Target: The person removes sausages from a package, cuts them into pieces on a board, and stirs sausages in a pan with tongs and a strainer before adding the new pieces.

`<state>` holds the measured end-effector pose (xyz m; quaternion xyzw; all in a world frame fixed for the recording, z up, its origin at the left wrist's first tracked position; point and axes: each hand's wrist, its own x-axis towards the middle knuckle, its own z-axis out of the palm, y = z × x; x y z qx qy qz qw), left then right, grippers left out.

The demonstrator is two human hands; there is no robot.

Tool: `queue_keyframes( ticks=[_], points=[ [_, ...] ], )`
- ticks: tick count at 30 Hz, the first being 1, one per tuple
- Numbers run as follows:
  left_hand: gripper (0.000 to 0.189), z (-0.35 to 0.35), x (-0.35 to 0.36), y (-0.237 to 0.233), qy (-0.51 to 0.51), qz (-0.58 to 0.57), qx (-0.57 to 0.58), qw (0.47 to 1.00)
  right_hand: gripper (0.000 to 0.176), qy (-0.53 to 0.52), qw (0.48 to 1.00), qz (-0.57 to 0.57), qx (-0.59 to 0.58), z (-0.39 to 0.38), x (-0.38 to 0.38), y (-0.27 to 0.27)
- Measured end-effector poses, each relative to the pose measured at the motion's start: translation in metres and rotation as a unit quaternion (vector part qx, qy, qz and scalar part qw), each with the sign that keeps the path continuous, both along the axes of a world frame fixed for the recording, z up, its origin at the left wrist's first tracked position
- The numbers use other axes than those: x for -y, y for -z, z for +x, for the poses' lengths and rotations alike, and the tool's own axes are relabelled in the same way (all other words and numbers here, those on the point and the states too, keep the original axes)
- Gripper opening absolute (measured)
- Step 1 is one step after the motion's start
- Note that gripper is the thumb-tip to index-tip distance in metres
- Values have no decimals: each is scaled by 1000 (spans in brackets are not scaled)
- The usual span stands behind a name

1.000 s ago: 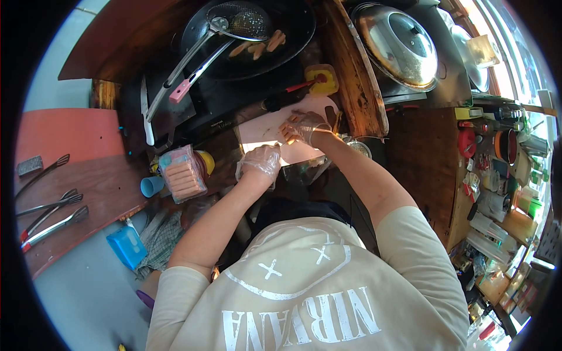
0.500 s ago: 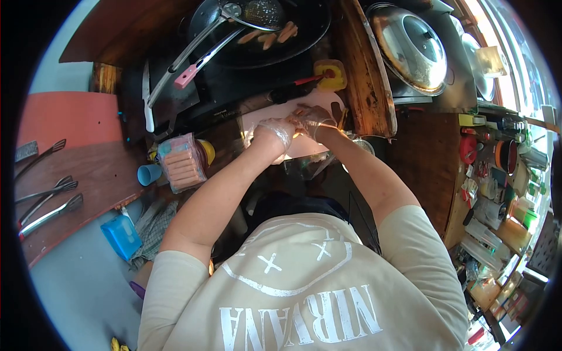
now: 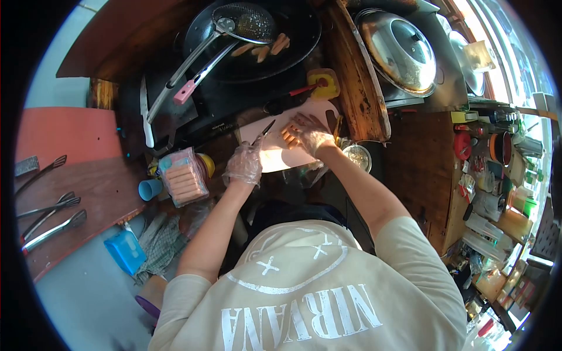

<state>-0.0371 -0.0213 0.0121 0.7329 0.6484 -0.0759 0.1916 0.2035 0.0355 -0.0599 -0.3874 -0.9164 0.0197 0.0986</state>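
Note:
My left hand (image 3: 243, 164), in a clear plastic glove, is closed around the handle of a small knife (image 3: 268, 127). The blade points up and away over the pale pink cutting board (image 3: 260, 121). On the right part of the board my right hand (image 3: 311, 133), gloved too, has its fingers curled over orange-pink sausage pieces (image 3: 289, 138). Its palm hides part of them, so their exact number and shape cannot be made out. The two hands are apart.
Beyond the board, a dark wok (image 3: 293, 55) holds fried sausages (image 3: 260, 52) and a strainer (image 3: 246, 23). A yellow container (image 3: 328, 85) with a red-handled brush stands near the wooden partition (image 3: 366, 76). A sausage pack (image 3: 183, 178) and blue cup (image 3: 150, 189) are left; a larger knife (image 3: 146, 114) lies farther back.
My hands were together over the board; now they are apart. The left has moved left and nearer to me, and the knife blade has come into view.

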Motion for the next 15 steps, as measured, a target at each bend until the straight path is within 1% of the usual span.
queue_keyframes(
  ticks=[1,2,3,4,5,6,7,8,9,10,11,12,13,15],
  points=[
    [46,-2,-6,10,3,2,1,1000,32,3,1000,2,1,0,13,-4],
    [47,-2,-11,29,10,22,-8,1000,31,126,986,-107,-25,-1,23,-24],
    [48,-2,-17,48,17,41,-15,999,32,246,944,-214,-51,-2,26,-37],
    [48,-6,-20,63,55,15,-54,997,32,249,944,-212,-48,-3,25,-34],
    [48,-3,-21,60,56,15,-50,997,31,395,847,-340,-107,-6,24,-28],
    [47,0,-23,51,64,57,-53,995,31,520,707,-450,-163,-7,23,-17],
    [47,3,-25,45,71,100,-58,991,31,520,708,-448,-163,-4,20,16],
    [47,3,-25,44,71,102,-59,991,30,422,822,-382,-16,0,15,65],
    [42,3,-24,43,78,97,-27,992,32,304,896,-297,129,-1,11,90],
    [38,2,-22,43,87,92,4,992,32,304,897,-296,126,-7,5,83],
    [38,2,-16,53,90,94,1,991,29,401,829,-386,54,-12,-2,67],
    [32,3,-8,69,119,107,44,986,26,488,739,-464,-20,-16,-8,52],
    [26,7,-2,77,150,120,89,977,26,493,737,-461,-24,-18,-10,40],
    [18,29,5,69,133,129,201,962,18,563,661,-485,-102,-19,-4,25]
  ],
)
